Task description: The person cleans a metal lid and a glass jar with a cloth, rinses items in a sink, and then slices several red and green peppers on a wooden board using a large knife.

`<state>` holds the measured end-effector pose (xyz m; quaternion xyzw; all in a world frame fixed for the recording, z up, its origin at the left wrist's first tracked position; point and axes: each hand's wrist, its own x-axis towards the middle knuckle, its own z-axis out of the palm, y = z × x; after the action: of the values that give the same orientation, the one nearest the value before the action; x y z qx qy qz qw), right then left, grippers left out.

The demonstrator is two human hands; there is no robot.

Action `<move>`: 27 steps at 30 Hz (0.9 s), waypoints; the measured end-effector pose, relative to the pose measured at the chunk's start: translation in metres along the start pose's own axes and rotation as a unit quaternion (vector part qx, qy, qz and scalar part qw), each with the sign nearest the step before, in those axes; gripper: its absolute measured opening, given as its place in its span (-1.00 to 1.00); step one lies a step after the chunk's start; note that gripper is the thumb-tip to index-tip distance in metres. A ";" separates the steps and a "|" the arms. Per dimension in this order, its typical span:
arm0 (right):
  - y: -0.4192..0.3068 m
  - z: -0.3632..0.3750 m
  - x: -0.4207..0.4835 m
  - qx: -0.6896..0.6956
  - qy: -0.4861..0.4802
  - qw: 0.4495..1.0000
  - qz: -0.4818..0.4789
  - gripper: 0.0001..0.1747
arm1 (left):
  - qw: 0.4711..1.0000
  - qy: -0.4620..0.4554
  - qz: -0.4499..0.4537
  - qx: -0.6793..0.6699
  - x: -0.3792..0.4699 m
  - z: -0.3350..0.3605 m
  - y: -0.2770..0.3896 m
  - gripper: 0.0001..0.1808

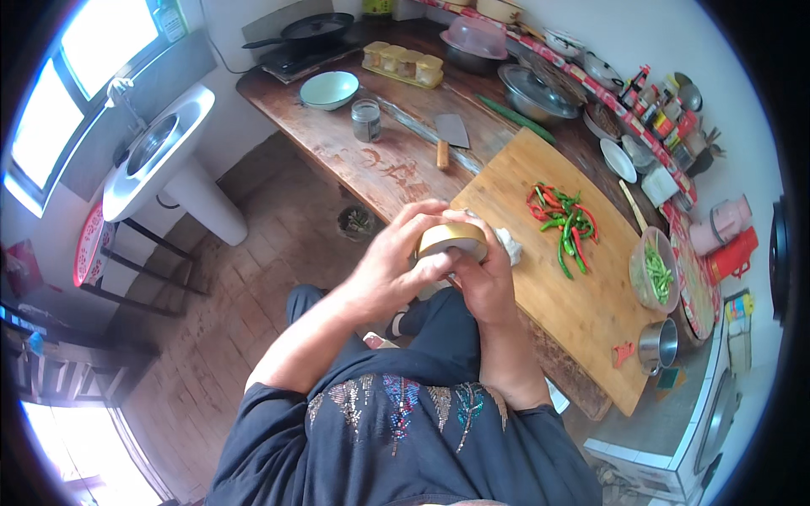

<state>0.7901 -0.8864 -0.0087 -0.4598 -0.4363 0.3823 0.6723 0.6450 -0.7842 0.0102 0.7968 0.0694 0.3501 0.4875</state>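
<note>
Both my hands are raised in front of me at the near edge of the wooden cutting board (487, 190). Between them is a round gold-coloured lid (448, 235), tilted so that its pale inner side faces me. My left hand (405, 253) grips its left side, thumb along the lower rim. At the right side, my right hand (490, 278) holds it with the thumb at the rim. A crumpled white cloth (510, 245) shows behind my right fingers; its extent is partly hidden. Red and green chili peppers (566, 221) lie in a pile on the board.
Beyond the board lie a cleaver (452, 131) and a cucumber (516, 118). An uncovered glass jar (366, 121) and a pale green bowl (329, 90) stand farther left. At right are a bowl of cut green beans (639, 284), a metal cup (658, 346) and a red peeler (623, 354).
</note>
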 end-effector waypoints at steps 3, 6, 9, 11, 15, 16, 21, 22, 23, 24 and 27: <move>0.004 -0.037 -0.019 0.062 0.074 0.994 0.045 -0.55 | 0.984 -0.058 0.122 0.113 0.010 -0.046 0.037 -0.43; 0.019 -0.061 -0.036 0.041 0.083 0.995 0.048 -0.55 | 0.956 -0.132 0.231 0.120 -0.005 -0.074 0.083 -0.43; 0.030 -0.073 -0.050 0.032 0.114 0.990 0.076 -0.58 | 0.934 -0.198 0.283 0.087 -0.015 -0.067 0.104 -0.44; 0.037 -0.078 -0.062 0.028 0.152 0.984 0.093 -0.58 | 0.926 -0.224 0.298 0.059 -0.011 -0.057 0.100 -0.44; 0.044 -0.085 -0.069 -0.009 0.136 0.985 0.110 -0.61 | 0.914 -0.247 0.320 0.029 -0.001 -0.045 0.097 -0.44; 0.043 -0.084 -0.072 -0.008 0.147 0.983 0.107 -0.64 | 0.911 -0.252 0.326 0.020 0.000 -0.041 0.098 -0.44; 0.038 -0.087 -0.074 0.008 0.170 0.980 0.106 -0.66 | 0.902 -0.265 0.340 -0.001 0.006 -0.032 0.098 -0.45; 0.040 -0.087 -0.075 0.007 0.168 0.980 0.107 -0.66 | 0.901 -0.267 0.342 -0.004 0.007 -0.032 0.098 -0.45; 0.042 -0.088 -0.075 0.006 0.166 0.980 0.107 -0.66 | 0.899 -0.269 0.345 -0.010 0.008 -0.030 0.098 -0.45; 0.045 -0.089 -0.074 0.001 0.152 0.983 0.101 -0.66 | 0.899 -0.266 0.348 -0.010 0.007 -0.029 0.098 -0.45; 0.047 -0.089 -0.075 -0.024 0.144 0.983 0.111 -0.66 | 0.897 -0.266 0.353 -0.018 0.008 -0.029 0.098 -0.46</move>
<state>0.8438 -0.9666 -0.0884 -0.5717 -0.2904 0.3737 0.6702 0.6104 -0.8104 0.1034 0.8231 -0.3555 0.2756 0.3466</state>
